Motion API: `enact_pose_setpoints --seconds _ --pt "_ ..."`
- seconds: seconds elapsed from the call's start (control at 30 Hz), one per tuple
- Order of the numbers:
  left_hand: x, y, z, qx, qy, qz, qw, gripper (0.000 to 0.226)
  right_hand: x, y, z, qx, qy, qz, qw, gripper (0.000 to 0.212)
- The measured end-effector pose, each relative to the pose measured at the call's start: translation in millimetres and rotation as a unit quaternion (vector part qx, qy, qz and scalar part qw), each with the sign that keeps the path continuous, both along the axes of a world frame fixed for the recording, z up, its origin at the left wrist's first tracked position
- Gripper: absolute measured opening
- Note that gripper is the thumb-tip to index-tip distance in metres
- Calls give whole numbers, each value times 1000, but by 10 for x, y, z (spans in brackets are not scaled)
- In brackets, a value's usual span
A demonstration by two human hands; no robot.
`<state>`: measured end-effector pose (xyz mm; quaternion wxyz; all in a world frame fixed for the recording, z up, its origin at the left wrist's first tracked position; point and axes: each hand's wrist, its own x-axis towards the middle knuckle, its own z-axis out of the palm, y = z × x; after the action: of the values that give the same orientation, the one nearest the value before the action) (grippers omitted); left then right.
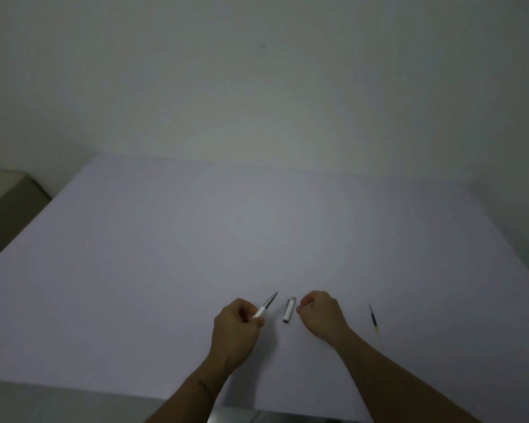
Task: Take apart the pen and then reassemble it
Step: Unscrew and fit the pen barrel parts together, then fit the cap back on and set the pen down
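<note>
Two hands: left hand (237, 323) grips pen barrel (265, 305); right hand (319, 312) curled, empty.

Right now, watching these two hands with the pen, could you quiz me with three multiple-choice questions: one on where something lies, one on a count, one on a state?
1. Where does the thin ink refill lie?
A. right of the right hand
B. between the hands
C. in the left hand

2. How many pen parts lie loose on the table?
A. none
B. two
C. four

3. What state is the pen barrel in?
A. lying flat on the table
B. held in the left hand, tip up and away
C. capped

Answers: 1 A, the refill rests alone beyond the right hand. 2 B, the white cap and the refill. 3 B, the left hand's fingers close round its lower end.
</note>
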<state>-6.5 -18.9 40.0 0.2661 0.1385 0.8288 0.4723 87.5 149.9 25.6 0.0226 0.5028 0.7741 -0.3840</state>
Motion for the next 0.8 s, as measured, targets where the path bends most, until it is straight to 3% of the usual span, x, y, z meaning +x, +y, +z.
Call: enact_pose_setpoints --seconds 0.23,0.37,0.43,0.53,0.6,0.73,0.8 --pt "-89 -85 -15 -15 -19 20 1000 12 -351 -116 -210 56 -52 43 996 47" --pt "-132 -116 -34 -25 -17 23 999 12 -414 -179 -287 80 -87 92 989 47" --pt "-146 -132 -46 -26 -15 27 999 11 -417 -189 -296 63 -72 90 991 37" --pt "-129 -130 -69 -19 -15 24 999 9 -350 -180 -302 -4 11 33 999 17" --pt "-114 -104 -71 -11 -18 17 1000 9 -314 -146 -250 -67 89 -29 993 15" --pt "-123 -48 -65 0 -20 9 1000 11 -353 -45 -1 -180 251 -151 939 13" --pt "-114 -15 -58 6 -21 3 1000 12 -372 -11 139 -193 300 -173 918 14"
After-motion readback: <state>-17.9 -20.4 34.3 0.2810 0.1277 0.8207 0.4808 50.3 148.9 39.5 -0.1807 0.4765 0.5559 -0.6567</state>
